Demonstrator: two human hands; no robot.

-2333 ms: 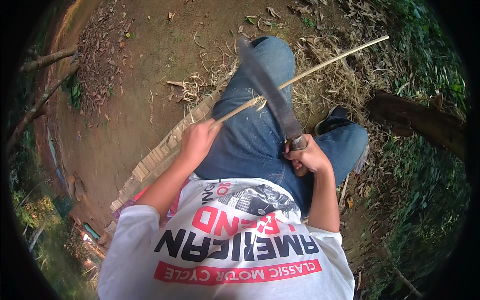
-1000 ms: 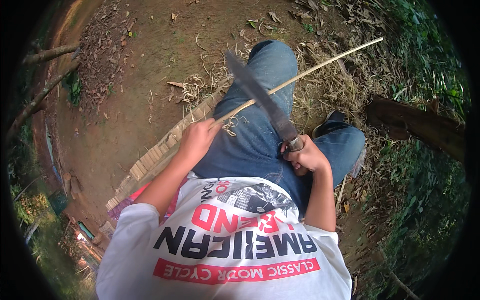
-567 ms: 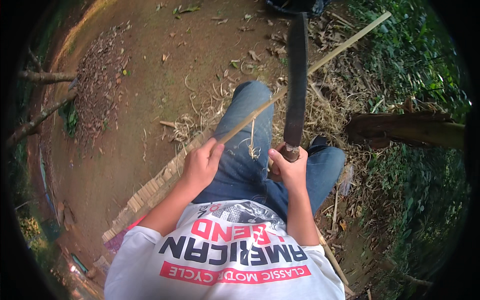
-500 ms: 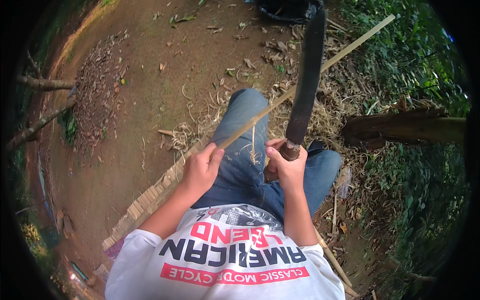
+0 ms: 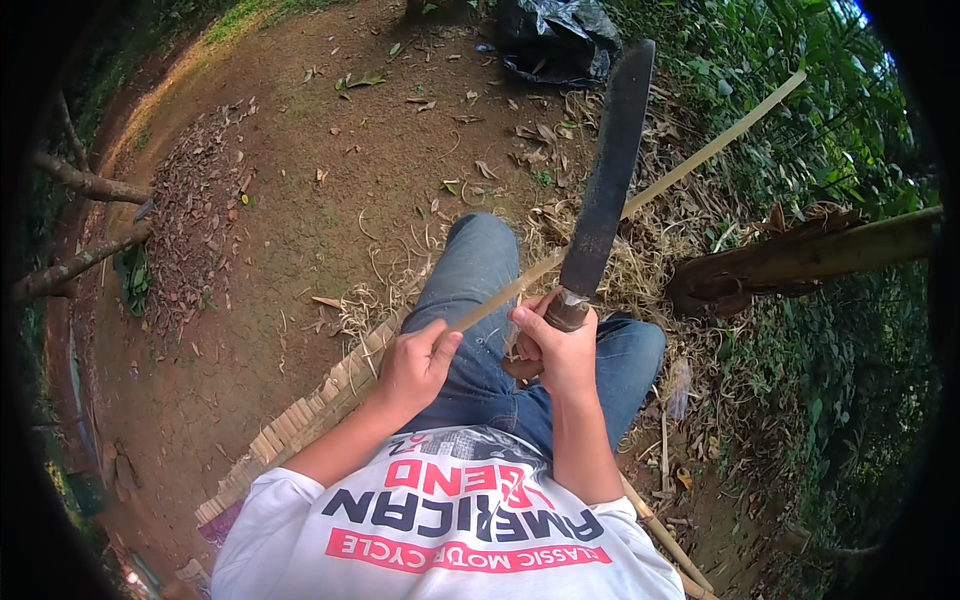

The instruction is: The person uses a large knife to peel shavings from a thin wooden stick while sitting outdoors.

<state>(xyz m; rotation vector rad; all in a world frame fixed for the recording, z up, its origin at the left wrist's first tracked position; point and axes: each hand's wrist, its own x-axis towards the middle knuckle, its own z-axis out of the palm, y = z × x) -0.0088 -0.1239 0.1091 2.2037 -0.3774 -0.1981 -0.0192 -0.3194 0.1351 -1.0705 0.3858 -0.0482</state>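
Observation:
My left hand is closed round the near end of a long, pale bamboo strip. From there the strip slants up and to the right over my knee, passing behind the blade. In my right hand is a machete, gripped by its brown wooden handle. Its wide dark blade points away from me and leans slightly right, crossing the strip. The thumb of that hand lies near the handle's top, and the fingers curl partly out of sight. Whether the cutting edge touches the strip I cannot tell.
Curled shavings lie beyond my bent jeans-clad legs. Along my left side runs a row of pale cut strips. A black plastic bag sits at the far side, a trunk at the right, and branches at the left.
The machete has dropped a little nearer and tilted, showing more of its blade's flat side. The strip's far end has moved slightly lower and right. A thin hanging shaving is no longer visible.

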